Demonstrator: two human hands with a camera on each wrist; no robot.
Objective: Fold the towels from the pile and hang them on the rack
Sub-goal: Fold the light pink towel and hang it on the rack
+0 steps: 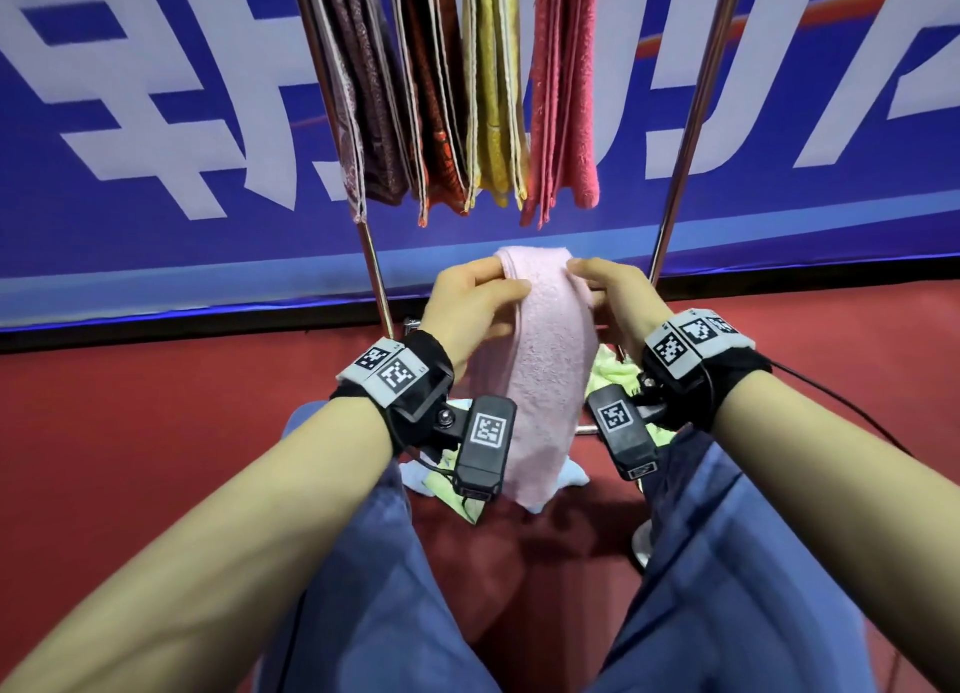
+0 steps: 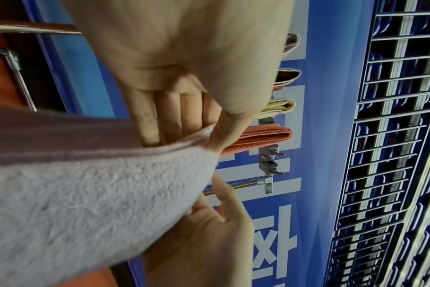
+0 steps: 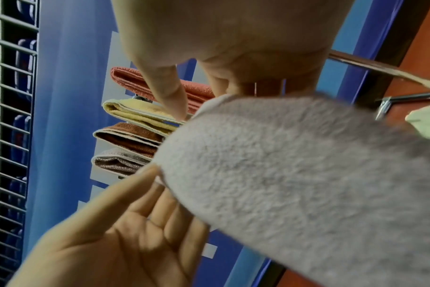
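Blue banner (image 1: 156, 120) with large white characters fills the background, standing behind a red floor (image 1: 130, 432). Metal rack (image 1: 691, 120) stands against it, two uprights rising from the floor. Four folded towels hang side by side from the rack's top: maroon towel (image 1: 363, 94) at the left end, then rust towel (image 1: 436, 120), yellow towel (image 1: 493, 94), coral towel (image 1: 566, 94) at the right end; all drape straight down, close together. Below them, between the uprights, pink towel (image 1: 535, 359) held up folded over, fold at top, length hanging down toward the person's lap. Pile (image 1: 615, 372) of pale green and light blue cloth lies on the floor at the rack's foot, mostly hidden behind the pink towel. Left hand (image 1: 467, 302) pinches the towel's top left edge, thumb on the near face, fingers behind. Right hand (image 1: 613, 297) pinches the top right edge likewise. Both wrists carry black straps with tagged camera units.
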